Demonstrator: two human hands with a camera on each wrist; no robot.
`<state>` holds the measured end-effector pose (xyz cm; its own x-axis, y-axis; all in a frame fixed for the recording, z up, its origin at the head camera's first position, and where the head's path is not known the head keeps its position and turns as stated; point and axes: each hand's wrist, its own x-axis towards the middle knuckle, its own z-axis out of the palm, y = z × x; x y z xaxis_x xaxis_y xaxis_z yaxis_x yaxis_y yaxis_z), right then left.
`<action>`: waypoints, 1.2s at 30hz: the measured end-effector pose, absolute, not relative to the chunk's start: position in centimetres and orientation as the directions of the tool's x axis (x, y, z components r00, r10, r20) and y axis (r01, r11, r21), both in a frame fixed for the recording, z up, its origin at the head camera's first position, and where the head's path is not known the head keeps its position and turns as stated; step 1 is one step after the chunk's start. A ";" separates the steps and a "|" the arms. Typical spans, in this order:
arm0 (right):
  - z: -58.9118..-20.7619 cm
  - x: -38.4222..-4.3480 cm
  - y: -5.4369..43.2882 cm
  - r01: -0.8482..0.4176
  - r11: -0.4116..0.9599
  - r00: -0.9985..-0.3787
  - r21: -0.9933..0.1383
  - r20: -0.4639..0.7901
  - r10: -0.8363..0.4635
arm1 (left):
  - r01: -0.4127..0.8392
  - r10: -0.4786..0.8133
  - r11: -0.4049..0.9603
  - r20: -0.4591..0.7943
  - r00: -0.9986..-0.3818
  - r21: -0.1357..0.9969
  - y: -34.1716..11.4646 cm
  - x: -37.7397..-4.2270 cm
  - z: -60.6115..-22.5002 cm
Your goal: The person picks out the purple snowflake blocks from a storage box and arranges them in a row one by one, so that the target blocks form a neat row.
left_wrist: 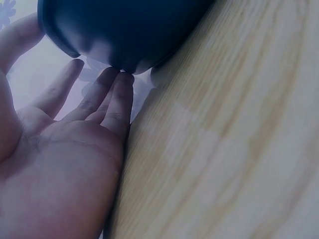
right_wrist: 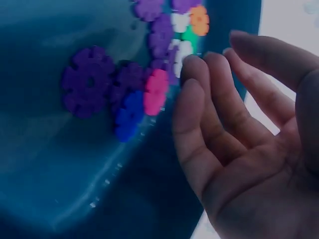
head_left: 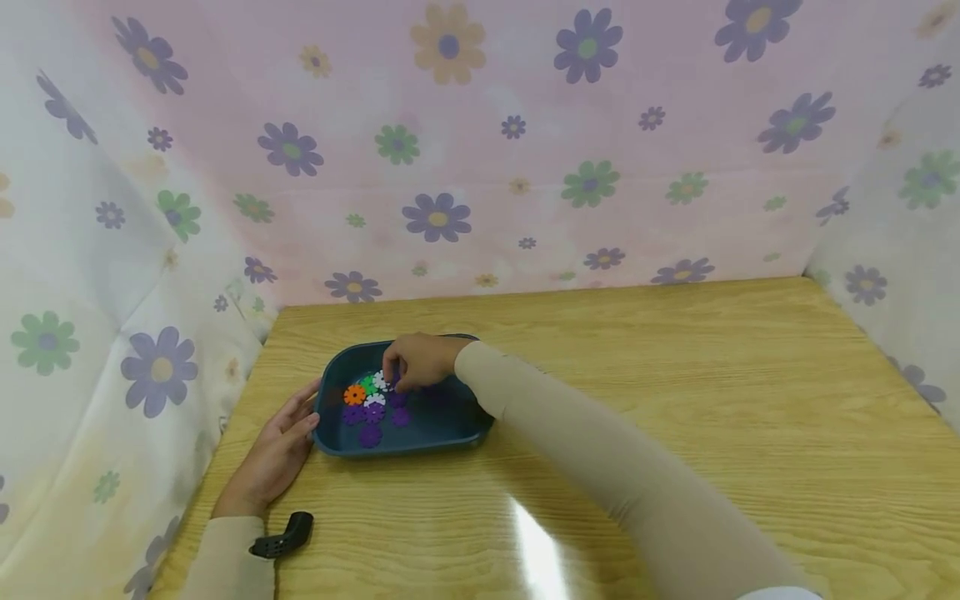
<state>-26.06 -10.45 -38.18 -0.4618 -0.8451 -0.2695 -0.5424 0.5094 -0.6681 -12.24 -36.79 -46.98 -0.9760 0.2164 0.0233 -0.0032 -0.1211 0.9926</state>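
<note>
A dark blue tray stands on the table with several notched plastic snowflake discs inside. Purple discs are the most common. An orange disc, a green disc and white ones lie toward the left. In the right wrist view a pink disc leans by a blue disc. Over these pieces my right hand reaches into the tray, fingers loosely bent, thumb apart, nothing visible between them. My left hand rests against the tray's left end, extended fingers touching the outer wall and thumb at the rim.
The wooden table extends to the right of the tray. Flower-patterned cloth hangs behind it and along both sides. A black band sits by the left wrist. Light glares off the table's front.
</note>
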 end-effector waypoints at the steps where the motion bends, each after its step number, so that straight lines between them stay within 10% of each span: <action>1: -38.5 -26.1 -10.6 -0.536 0.526 -0.460 -0.660 -0.294 -0.838 | -0.005 0.220 -0.120 0.021 -0.975 0.993 -36.8 -12.2 -47.0; 36: -40.9 -25.6 -11.6 -0.648 0.584 -0.501 -0.488 -0.303 -0.810 | -0.017 0.219 -0.108 0.008 -0.976 0.994 -37.0 -12.2 -47.4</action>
<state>-25.62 -11.63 -40.88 -0.5012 -0.8104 -0.3035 -0.6484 0.5840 -0.4884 -12.16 -36.98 -47.35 -0.9757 0.2189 0.0075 -0.0165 -0.1077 0.9940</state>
